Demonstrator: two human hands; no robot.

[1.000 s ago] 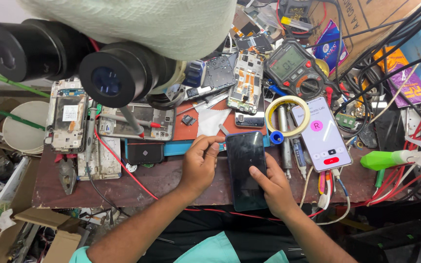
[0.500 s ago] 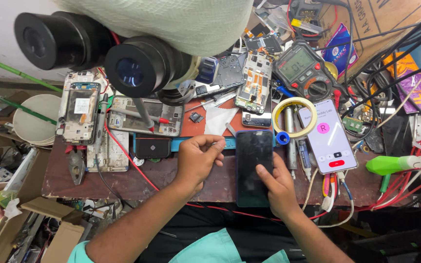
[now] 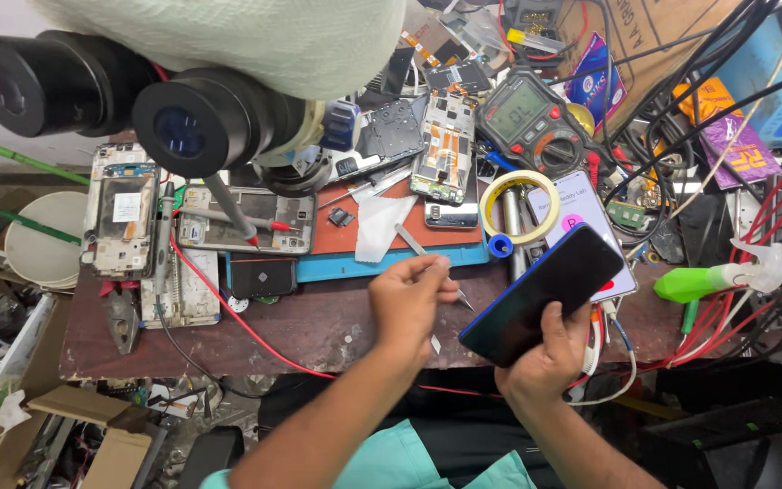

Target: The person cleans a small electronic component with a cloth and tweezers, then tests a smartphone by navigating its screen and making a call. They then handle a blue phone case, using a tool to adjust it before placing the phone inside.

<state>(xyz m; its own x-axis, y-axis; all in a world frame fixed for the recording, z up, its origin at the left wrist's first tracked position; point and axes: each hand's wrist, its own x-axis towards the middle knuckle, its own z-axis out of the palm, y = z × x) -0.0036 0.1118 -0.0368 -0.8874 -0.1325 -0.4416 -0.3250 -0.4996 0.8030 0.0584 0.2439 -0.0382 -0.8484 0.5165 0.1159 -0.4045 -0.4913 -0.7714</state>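
Surface: dark wooden workbench [image 3: 319, 326], cluttered along its far half; bare strip only at the near edge.

Mats: 1 red-and-blue work mat [image 3: 346, 244].

Optics: 1 microscope [image 3: 183, 118] with 2 black eyepieces, overhanging the left.

Phones: 1 dark phone [image 3: 540, 294], tilted, lifted off the bench, gripped from below by the right hand [image 3: 545, 358]; 1 lit phone [image 3: 581, 226] just behind it; at least 3 opened phone frames [image 3: 124, 213].

Tools: 1 thin metal tool [image 3: 432, 263], pinched in the closed left hand [image 3: 409, 303]; 1 multimeter [image 3: 527, 113]; 1 tape roll [image 3: 518, 204].

Right edge: tangled cables [image 3: 735, 299], 1 green spray bottle [image 3: 708, 279].
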